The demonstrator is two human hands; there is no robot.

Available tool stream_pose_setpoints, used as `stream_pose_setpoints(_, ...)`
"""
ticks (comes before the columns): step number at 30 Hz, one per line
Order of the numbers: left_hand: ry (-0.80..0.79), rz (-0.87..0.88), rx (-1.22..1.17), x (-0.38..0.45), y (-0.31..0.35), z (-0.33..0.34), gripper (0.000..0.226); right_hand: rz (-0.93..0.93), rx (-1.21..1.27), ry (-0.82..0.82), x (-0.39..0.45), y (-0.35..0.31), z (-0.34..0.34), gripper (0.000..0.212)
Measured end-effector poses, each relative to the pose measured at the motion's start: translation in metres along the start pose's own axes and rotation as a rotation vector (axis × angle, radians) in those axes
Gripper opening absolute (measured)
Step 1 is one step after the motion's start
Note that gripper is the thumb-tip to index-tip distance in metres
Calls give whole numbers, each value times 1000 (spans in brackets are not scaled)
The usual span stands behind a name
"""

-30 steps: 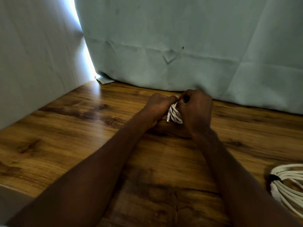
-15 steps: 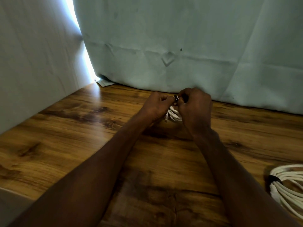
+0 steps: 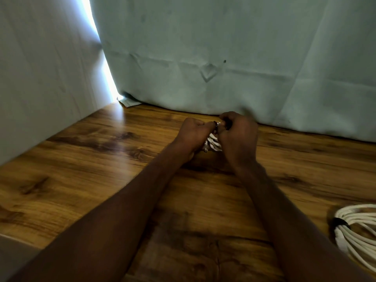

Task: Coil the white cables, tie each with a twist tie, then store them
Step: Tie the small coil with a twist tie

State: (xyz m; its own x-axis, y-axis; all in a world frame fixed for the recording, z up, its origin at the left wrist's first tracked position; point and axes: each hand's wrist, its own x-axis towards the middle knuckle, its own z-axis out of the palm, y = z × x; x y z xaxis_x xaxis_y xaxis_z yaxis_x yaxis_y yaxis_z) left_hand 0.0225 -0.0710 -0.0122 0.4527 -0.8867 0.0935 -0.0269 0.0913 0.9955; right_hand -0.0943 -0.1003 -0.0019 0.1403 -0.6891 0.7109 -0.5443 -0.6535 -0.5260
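Observation:
A small coiled white cable (image 3: 213,143) sits between my two hands near the back of the wooden table (image 3: 101,169). My left hand (image 3: 193,134) and my right hand (image 3: 238,137) meet over the coil, and both pinch a dark twist tie (image 3: 216,127) at its top. Most of the coil is hidden behind my hands. A second, larger white cable coil (image 3: 358,231), bound with a black tie (image 3: 338,223), lies at the right edge.
A pale green curtain (image 3: 223,58) hangs along the back of the table, with a bright gap of light at its left. A pale wall panel (image 3: 40,68) closes the left side. A scrap of paper (image 3: 129,102) lies in the back corner.
Both hands have stayed on the small coil, their fingers shifting slightly on the twist tie at its top. The view has shifted a little; the coil on the right has not moved.

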Motion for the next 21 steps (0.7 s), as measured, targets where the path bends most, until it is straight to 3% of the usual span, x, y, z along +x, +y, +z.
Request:
stream_pose_setpoints(6, -14, -79, -94, -1, 5, 1, 18, 107, 177, 51, -1, 3, 3, 17)
stream_pose_setpoints(11, -10, -108, -118, 0, 3, 0, 25, 95, 180, -23, -1, 5, 3, 20)
stream_pose_setpoints(15, 1, -77, -97, 0, 4, 1, 37, 114, 238, 40, -2, 2, 3, 19)
stream_pose_setpoints(21, 22, -13, -29, 0, -2, 4, 37, 203, 235, 111, -3, 1, 5, 16)
